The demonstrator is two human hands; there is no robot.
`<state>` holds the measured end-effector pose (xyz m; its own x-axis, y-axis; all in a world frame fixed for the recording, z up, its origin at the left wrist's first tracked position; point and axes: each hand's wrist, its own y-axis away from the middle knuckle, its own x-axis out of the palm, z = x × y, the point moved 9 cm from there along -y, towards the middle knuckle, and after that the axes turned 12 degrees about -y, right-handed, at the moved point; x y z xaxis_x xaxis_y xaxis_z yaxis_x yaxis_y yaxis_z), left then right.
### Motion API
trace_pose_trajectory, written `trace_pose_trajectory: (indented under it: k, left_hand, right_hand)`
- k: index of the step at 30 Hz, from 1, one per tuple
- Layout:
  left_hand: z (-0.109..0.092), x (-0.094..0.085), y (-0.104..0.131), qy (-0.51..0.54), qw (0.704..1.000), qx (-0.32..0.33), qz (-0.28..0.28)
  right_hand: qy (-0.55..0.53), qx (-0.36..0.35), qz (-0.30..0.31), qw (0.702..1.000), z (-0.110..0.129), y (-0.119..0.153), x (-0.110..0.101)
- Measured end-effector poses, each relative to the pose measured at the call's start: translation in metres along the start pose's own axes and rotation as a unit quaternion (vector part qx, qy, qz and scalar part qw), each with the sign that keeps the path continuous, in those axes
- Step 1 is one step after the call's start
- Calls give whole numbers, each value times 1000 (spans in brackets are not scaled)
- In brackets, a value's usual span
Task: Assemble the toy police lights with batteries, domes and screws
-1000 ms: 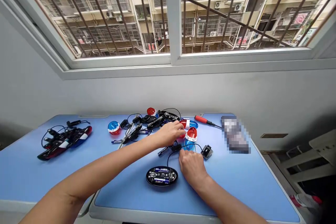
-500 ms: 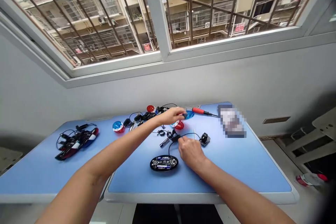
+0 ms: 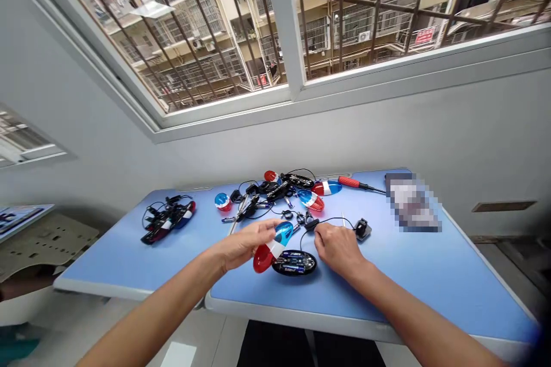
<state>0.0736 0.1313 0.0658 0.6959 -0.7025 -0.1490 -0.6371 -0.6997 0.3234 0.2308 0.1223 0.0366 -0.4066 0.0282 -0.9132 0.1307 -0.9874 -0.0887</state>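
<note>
My left hand (image 3: 252, 239) grips a red, white and blue oval cover (image 3: 274, 248) by its left side. Just right of and below the cover, a black oval case (image 3: 297, 262) with batteries and circuitry showing lies on the blue table. My right hand (image 3: 338, 245) rests closed on the table beside a thin black cable; what its fingers hold, if anything, is hidden. Right of that hand sits a small black clip part (image 3: 362, 229) on the cable. Two more coloured oval covers (image 3: 310, 199) (image 3: 327, 187) lie behind.
A cluster of black parts and wires (image 3: 279, 189) fills the back middle, with a round red-blue piece (image 3: 222, 202) to its left. A red-handled screwdriver (image 3: 349, 182) and a blurred flat object (image 3: 412, 203) lie at back right. Assembled lights (image 3: 169, 221) sit on the left table.
My left hand has come back from the rear of the table and now holds a coloured cover near the case. My right hand keeps its place by the cable. The view has turned left.
</note>
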Motion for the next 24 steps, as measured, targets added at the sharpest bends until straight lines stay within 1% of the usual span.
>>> trace_pose_trajectory:
  k: [2,4,6,7,8,10,12,13,16,20,24]
  left_hand:
    - [5,6,10,-12,1000,-16,16]
    - [7,4,14,-51,998,-20,7]
    - [7,2,15,-113,994,-4,-9]
    - [5,2,15,-157,987,13,-16]
    - [3,3,16,-209,977,36,-23]
    - [-4,10,18,-318,944,84,-30]
    - [-9,20,19,-399,909,117,-20]
    - [-10,25,20,-423,898,122,-5]
    - [-10,35,17,-451,884,119,26]
    - [-12,36,8,-474,870,131,3]
    - [-6,43,1,-521,842,141,7]
  right_hand:
    - [-1,0,-3,1000,-1,-2,1]
    - [-1,2,-4,1000,-2,-4,2]
    - [0,3,-1,1000,-3,-5,3]
    - [-1,4,2,1000,-3,-5,3]
    - [-2,5,5,1000,-3,-5,4]
    - [-5,7,11,1000,-4,-4,6]
    - [-8,9,17,1000,-5,-4,8]
    - [-10,10,19,1000,-6,-4,8]
    - [-16,10,22,1000,-7,-4,9]
    - [-24,2,25,999,-4,-3,8]
    - [-27,0,34,999,-2,-2,8]
